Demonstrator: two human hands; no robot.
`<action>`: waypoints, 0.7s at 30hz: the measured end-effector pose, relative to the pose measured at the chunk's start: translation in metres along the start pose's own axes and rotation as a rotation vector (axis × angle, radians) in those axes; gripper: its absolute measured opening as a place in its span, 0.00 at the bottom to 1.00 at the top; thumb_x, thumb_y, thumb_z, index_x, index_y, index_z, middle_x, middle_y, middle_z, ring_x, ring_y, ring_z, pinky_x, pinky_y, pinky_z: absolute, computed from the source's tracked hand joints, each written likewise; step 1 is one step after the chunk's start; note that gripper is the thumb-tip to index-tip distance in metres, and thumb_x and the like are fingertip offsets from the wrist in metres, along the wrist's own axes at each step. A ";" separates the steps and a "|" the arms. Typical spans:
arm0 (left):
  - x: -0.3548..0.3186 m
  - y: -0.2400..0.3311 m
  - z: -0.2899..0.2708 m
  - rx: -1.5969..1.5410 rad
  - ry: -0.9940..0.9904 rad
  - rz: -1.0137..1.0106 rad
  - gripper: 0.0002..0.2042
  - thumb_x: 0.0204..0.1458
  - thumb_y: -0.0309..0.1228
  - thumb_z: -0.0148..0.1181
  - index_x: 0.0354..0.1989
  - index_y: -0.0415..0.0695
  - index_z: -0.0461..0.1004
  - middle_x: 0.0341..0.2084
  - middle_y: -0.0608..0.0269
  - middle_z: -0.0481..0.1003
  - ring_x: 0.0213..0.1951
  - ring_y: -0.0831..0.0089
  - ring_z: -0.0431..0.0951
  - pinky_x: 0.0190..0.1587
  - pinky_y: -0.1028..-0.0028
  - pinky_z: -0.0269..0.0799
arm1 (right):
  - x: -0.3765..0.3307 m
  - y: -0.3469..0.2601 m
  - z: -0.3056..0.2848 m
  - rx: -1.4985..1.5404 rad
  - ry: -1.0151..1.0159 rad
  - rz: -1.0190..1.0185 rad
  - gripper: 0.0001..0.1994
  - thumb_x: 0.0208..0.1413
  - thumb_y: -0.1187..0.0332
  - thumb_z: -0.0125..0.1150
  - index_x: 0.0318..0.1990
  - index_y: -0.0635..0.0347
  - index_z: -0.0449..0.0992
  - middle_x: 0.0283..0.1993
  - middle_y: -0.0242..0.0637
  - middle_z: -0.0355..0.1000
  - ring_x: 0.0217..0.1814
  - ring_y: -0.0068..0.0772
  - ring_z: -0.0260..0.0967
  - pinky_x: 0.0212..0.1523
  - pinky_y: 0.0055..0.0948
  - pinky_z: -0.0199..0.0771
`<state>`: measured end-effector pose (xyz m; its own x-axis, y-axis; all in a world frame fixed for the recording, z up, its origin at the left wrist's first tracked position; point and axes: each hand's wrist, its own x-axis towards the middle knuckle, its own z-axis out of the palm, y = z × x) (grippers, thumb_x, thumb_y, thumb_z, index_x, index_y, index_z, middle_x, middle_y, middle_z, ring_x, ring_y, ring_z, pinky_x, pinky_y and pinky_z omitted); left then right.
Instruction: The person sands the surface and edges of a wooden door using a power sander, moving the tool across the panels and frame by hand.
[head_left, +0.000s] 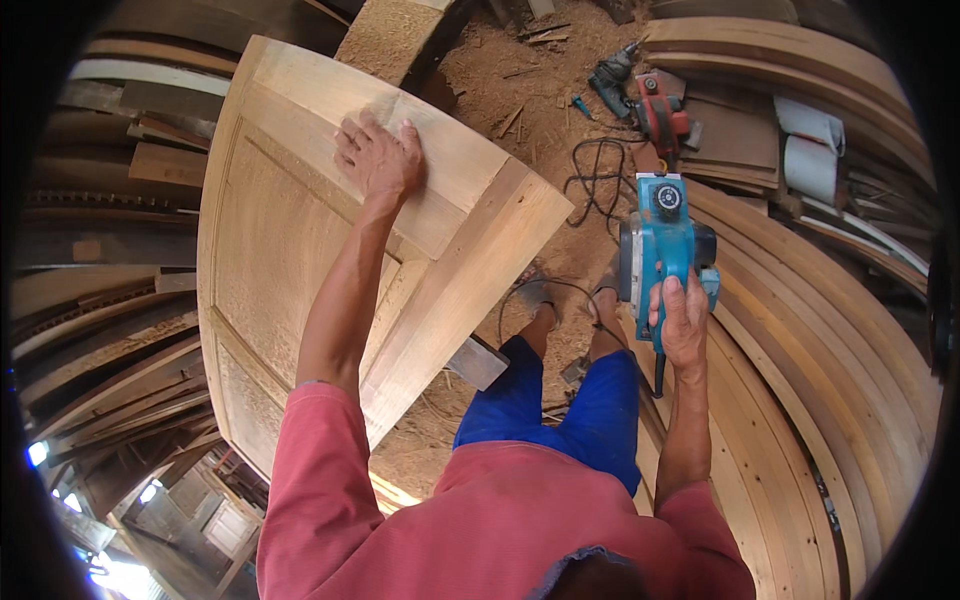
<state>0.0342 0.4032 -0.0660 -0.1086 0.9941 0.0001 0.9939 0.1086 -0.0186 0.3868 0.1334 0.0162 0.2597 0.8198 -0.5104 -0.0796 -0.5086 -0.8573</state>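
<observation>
A pale wooden panelled door (pixel 300 240) lies flat in front of me, raised off the ground. My left hand (pixel 380 155) rests palm down, fingers spread, on the door's upper cross rail. My right hand (pixel 683 320) grips the handle of a blue electric planer (pixel 665 240), held in the air to the right of the door, above a stack of boards. The planer's black cord (pixel 590 185) trails over the sawdust floor.
Curved wooden boards (pixel 800 330) are stacked on the right. A red power tool (pixel 662 110) and a drill (pixel 612 75) lie at the top right beside white rolls (pixel 812 150). Timber planks (pixel 110 300) pile up on the left. Sawdust covers the floor (pixel 520 90).
</observation>
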 end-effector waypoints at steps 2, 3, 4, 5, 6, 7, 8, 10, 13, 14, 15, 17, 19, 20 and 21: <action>0.001 -0.004 -0.004 -0.053 0.020 -0.020 0.38 0.63 0.52 0.45 0.75 0.37 0.49 0.74 0.34 0.48 0.76 0.38 0.43 0.74 0.43 0.36 | -0.015 -0.042 0.004 -0.007 -0.041 -0.052 0.30 0.66 0.39 0.52 0.46 0.64 0.71 0.23 0.28 0.64 0.23 0.19 0.61 0.25 0.23 0.62; -0.003 -0.007 -0.005 -0.072 0.014 -0.017 0.38 0.63 0.51 0.45 0.75 0.37 0.50 0.75 0.36 0.48 0.76 0.39 0.42 0.74 0.43 0.35 | -0.022 -0.060 0.004 0.014 -0.078 -0.063 0.30 0.66 0.39 0.52 0.46 0.65 0.71 0.23 0.28 0.64 0.23 0.20 0.62 0.25 0.23 0.62; -0.007 -0.012 -0.004 -0.090 0.004 0.001 0.37 0.63 0.50 0.45 0.75 0.39 0.50 0.75 0.38 0.48 0.77 0.41 0.41 0.74 0.44 0.35 | -0.024 -0.062 0.002 0.063 -0.105 -0.087 0.31 0.65 0.39 0.54 0.46 0.66 0.71 0.24 0.29 0.65 0.23 0.20 0.62 0.25 0.23 0.63; -0.019 -0.021 -0.004 -0.101 0.012 -0.025 0.37 0.63 0.50 0.45 0.75 0.39 0.50 0.75 0.38 0.48 0.77 0.41 0.41 0.74 0.44 0.35 | -0.026 -0.070 0.002 0.043 -0.125 -0.098 0.31 0.65 0.39 0.54 0.46 0.66 0.71 0.24 0.29 0.65 0.23 0.20 0.62 0.25 0.23 0.63; -0.037 -0.032 -0.002 -0.128 0.025 0.015 0.37 0.64 0.50 0.44 0.75 0.39 0.50 0.76 0.39 0.47 0.77 0.42 0.41 0.75 0.44 0.35 | -0.027 -0.077 0.004 0.076 -0.177 -0.088 0.31 0.64 0.39 0.55 0.46 0.66 0.71 0.24 0.29 0.65 0.23 0.20 0.63 0.25 0.23 0.64; -0.055 -0.040 -0.007 -0.148 0.038 0.059 0.36 0.64 0.50 0.43 0.75 0.39 0.50 0.76 0.40 0.47 0.77 0.42 0.41 0.75 0.45 0.34 | -0.026 -0.085 0.006 0.115 -0.229 -0.074 0.31 0.63 0.39 0.57 0.46 0.66 0.71 0.24 0.29 0.65 0.23 0.20 0.63 0.25 0.24 0.64; -0.070 -0.036 -0.013 -0.145 -0.061 0.048 0.36 0.65 0.49 0.43 0.76 0.39 0.49 0.76 0.40 0.46 0.77 0.42 0.41 0.75 0.45 0.33 | -0.023 -0.093 0.004 0.117 -0.247 -0.038 0.31 0.62 0.39 0.58 0.46 0.65 0.71 0.23 0.29 0.65 0.23 0.20 0.64 0.25 0.24 0.66; -0.106 -0.053 -0.027 -0.122 -0.140 -0.028 0.37 0.65 0.50 0.42 0.77 0.41 0.47 0.76 0.38 0.45 0.77 0.40 0.39 0.75 0.43 0.32 | -0.015 -0.100 0.009 0.044 -0.354 -0.023 0.31 0.61 0.38 0.59 0.45 0.65 0.71 0.24 0.29 0.66 0.23 0.19 0.64 0.25 0.24 0.66; -0.152 -0.079 -0.042 -0.050 -0.255 -0.319 0.36 0.65 0.50 0.42 0.78 0.44 0.47 0.76 0.35 0.43 0.77 0.36 0.37 0.74 0.40 0.31 | -0.006 -0.094 0.015 -0.184 -0.502 -0.040 0.33 0.60 0.35 0.58 0.41 0.65 0.72 0.23 0.34 0.67 0.24 0.25 0.66 0.28 0.29 0.69; -0.162 -0.083 -0.034 -0.055 -0.251 -0.342 0.36 0.65 0.50 0.42 0.78 0.44 0.47 0.76 0.35 0.43 0.77 0.36 0.37 0.74 0.40 0.31 | -0.002 -0.087 0.013 -0.276 -0.542 -0.119 0.34 0.59 0.34 0.58 0.39 0.66 0.72 0.23 0.37 0.68 0.26 0.30 0.67 0.29 0.33 0.69; -0.173 -0.085 -0.027 -0.079 -0.145 -0.357 0.36 0.65 0.50 0.43 0.77 0.45 0.48 0.76 0.34 0.43 0.76 0.34 0.37 0.74 0.38 0.31 | 0.002 -0.086 0.014 -0.368 -0.583 -0.194 0.36 0.59 0.33 0.57 0.38 0.68 0.72 0.24 0.40 0.68 0.27 0.34 0.68 0.31 0.36 0.70; -0.185 -0.090 -0.011 -0.100 -0.040 -0.394 0.35 0.65 0.50 0.43 0.77 0.46 0.49 0.75 0.33 0.42 0.76 0.33 0.37 0.73 0.37 0.31 | 0.010 -0.097 0.014 -0.427 -0.632 -0.235 0.38 0.58 0.32 0.57 0.37 0.69 0.73 0.25 0.45 0.69 0.29 0.40 0.69 0.34 0.40 0.71; -0.183 -0.087 -0.010 -0.061 0.013 -0.362 0.35 0.64 0.50 0.43 0.77 0.45 0.49 0.75 0.33 0.43 0.76 0.33 0.39 0.73 0.36 0.32 | 0.015 -0.097 0.011 -0.435 -0.656 -0.162 0.39 0.58 0.31 0.57 0.38 0.70 0.74 0.26 0.46 0.71 0.30 0.40 0.70 0.35 0.39 0.71; -0.184 -0.085 -0.011 -0.061 0.006 -0.383 0.35 0.64 0.50 0.43 0.77 0.45 0.49 0.75 0.33 0.43 0.76 0.33 0.39 0.73 0.36 0.32 | 0.020 -0.096 0.010 -0.456 -0.671 -0.158 0.37 0.58 0.33 0.57 0.40 0.71 0.75 0.27 0.49 0.72 0.30 0.45 0.72 0.36 0.40 0.72; -0.183 -0.084 -0.011 -0.059 0.005 -0.372 0.36 0.64 0.50 0.44 0.77 0.45 0.49 0.75 0.33 0.43 0.76 0.34 0.39 0.72 0.36 0.33 | 0.025 -0.099 0.013 -0.467 -0.683 -0.154 0.37 0.58 0.33 0.57 0.40 0.71 0.75 0.27 0.49 0.72 0.30 0.45 0.72 0.36 0.40 0.72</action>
<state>-0.0292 0.2126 -0.0536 -0.4624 0.8867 0.0014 0.8860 0.4619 0.0414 0.3883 0.2072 0.0874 -0.4166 0.7918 -0.4466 0.3541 -0.3112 -0.8819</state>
